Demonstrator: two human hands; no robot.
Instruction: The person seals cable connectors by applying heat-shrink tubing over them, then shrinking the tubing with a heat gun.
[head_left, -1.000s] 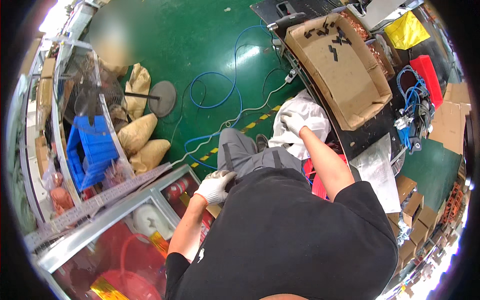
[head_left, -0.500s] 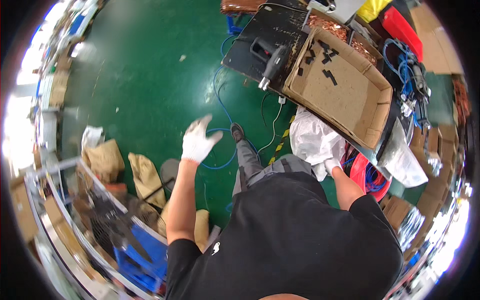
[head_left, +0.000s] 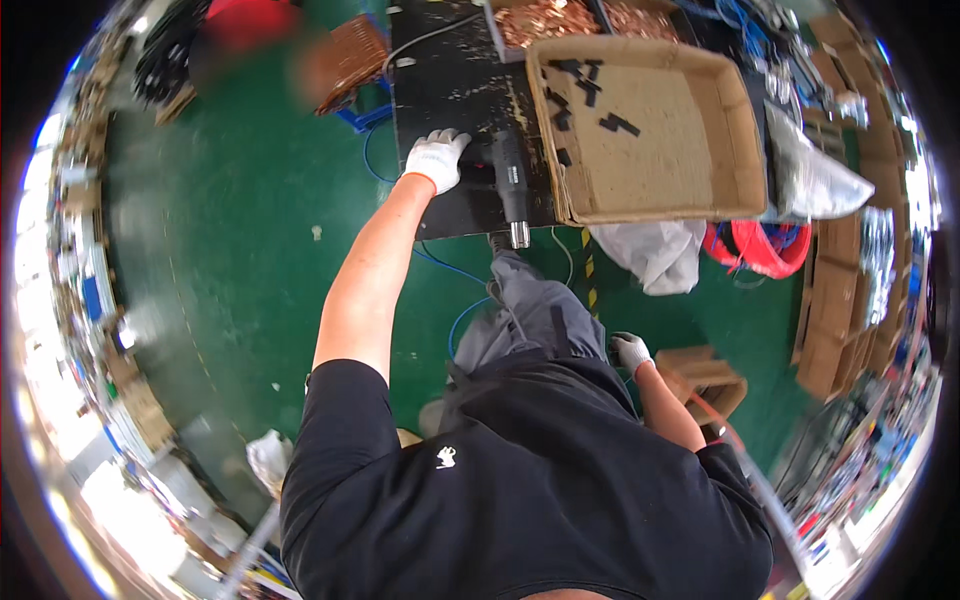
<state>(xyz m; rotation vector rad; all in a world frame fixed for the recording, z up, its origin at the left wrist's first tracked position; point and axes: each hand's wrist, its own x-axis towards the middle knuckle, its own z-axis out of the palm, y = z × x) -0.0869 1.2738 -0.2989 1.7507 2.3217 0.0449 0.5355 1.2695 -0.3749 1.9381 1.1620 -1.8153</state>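
My left hand (head_left: 437, 161), in a white glove, rests at the left edge of the black worktable (head_left: 440, 85). Its fingers are extended over the tabletop, close to the handle side of a dark heat gun (head_left: 511, 178); whether they touch it is unclear. The heat gun lies with its metal nozzle at the table's front edge. Low beside my right thigh hangs my right hand (head_left: 630, 351), also gloved, fingers loosely extended and nothing seen in them. An open cardboard tray (head_left: 670, 165) on the table holds several small black pieces (head_left: 620, 125).
Bins of copper-coloured parts (head_left: 545, 22) stand behind the tray. Under the table's front are a white plastic bag (head_left: 655, 255) and a red tub (head_left: 765, 250) with cables. A cardboard box (head_left: 705, 380) is near my right arm. A blue hose (head_left: 455, 330) crosses the green floor.
My body has turned and come nearer the table. My left hand went from over the floor to the table edge; my right hand left the white bag and now hangs by my thigh.
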